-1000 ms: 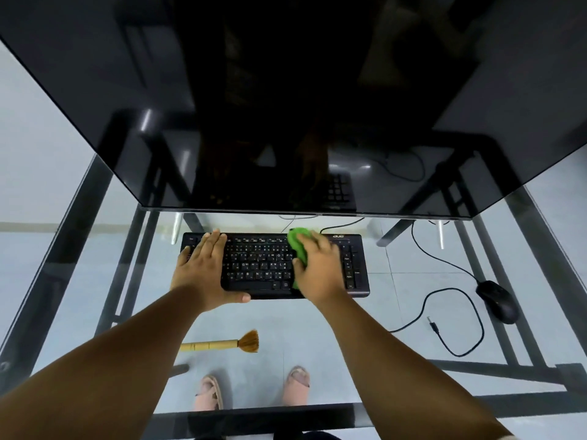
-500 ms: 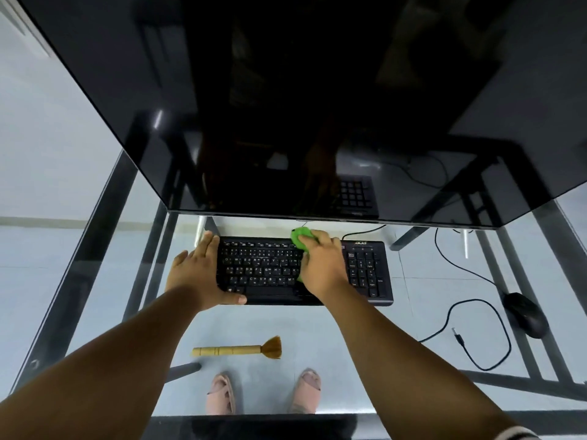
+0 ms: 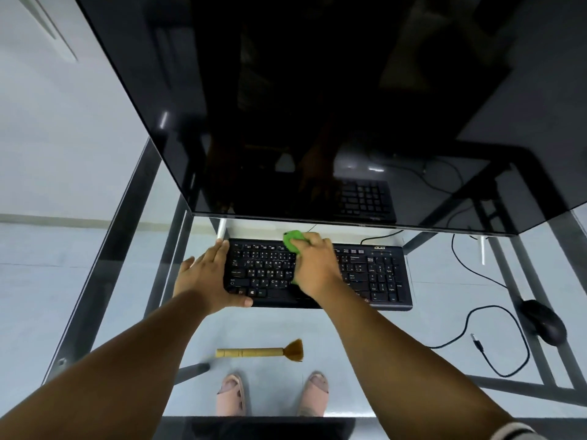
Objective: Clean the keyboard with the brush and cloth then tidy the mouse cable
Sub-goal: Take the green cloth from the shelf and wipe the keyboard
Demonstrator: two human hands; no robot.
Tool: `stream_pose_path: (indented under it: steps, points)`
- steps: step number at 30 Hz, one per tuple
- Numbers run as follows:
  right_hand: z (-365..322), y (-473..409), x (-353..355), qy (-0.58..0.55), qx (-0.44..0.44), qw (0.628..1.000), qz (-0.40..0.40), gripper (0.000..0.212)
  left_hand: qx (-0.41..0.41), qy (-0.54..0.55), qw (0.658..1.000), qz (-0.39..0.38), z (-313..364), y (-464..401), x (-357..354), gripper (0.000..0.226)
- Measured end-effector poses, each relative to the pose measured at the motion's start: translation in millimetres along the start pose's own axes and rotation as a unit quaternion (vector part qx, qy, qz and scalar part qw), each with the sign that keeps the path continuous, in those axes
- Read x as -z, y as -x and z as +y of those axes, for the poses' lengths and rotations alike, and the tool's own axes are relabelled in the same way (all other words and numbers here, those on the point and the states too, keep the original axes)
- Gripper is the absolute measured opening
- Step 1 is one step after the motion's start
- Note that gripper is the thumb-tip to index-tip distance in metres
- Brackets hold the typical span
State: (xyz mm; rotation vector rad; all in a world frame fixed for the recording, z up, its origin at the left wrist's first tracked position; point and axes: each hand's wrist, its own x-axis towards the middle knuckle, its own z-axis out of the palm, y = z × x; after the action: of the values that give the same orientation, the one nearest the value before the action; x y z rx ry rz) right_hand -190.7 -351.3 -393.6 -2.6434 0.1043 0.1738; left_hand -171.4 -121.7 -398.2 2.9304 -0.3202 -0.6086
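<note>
I see my left hand (image 3: 208, 277) flat, fingers straight, its grip released, bracing the black keyboard's (image 3: 374, 274) left end on the glass desk (image 3: 349, 328). My right hand (image 3: 316, 268) grasps the green cloth (image 3: 291, 240) over the middle keys. The brush (image 3: 259, 352) lies nearer me; mouse (image 3: 543, 321) and looped cable (image 3: 495, 341) sit far right.

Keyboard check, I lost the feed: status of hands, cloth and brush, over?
Left hand flat, steadying keyboard. Right hand pressing green cloth on keys. Brush idle on glass desk. Nothing in the way.
</note>
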Motion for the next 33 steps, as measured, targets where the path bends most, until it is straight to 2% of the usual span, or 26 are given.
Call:
stream_pose_path:
  steps: [2,5,8,11,15,18,21,24,29,33]
  points:
    - [-10,3,-9,-0.004,0.064,0.997,-0.032,0.057,-0.007,0.005,1.0,-0.006,-4,-1,0,0.137]
    - [7,6,-9,-0.01,0.089,0.995,-0.04,0.048,-0.032,0.001,0.999,-0.022,-14,-1,1,0.133]
    - [14,6,-9,-0.012,0.035,0.999,-0.006,0.047,-0.049,0.008,0.998,-0.027,-21,0,-2,0.127]
    - [-12,-1,-17,0.006,-0.001,1.0,0.02,0.053,-0.053,0.014,0.998,-0.017,-27,4,-9,0.117]
    - [-36,-3,-27,0.014,0.084,0.996,-0.029,0.061,-0.06,0.013,0.998,-0.02,-41,12,-21,0.102]
    - [-30,1,-25,0.038,0.148,0.986,-0.068,0.059,-0.072,0.013,0.997,-0.033,-45,11,-22,0.098]
    - [-24,-2,-22,0.026,0.1,0.994,-0.038,0.054,-0.076,0.006,0.996,-0.039,-47,9,-21,0.096]
    - [-46,-11,-28,0.025,0.033,0.999,-0.018,0.058,-0.082,-0.013,0.996,-0.041,-48,9,-22,0.094]
    - [-61,-20,-33,0.023,0.051,0.998,-0.042,0.061,-0.096,-0.038,0.993,-0.056,-51,8,-23,0.089]
    - [-55,-20,-35,0.013,0.02,1.0,-0.008,0.058,-0.108,-0.041,0.992,-0.054,-54,8,-25,0.075]
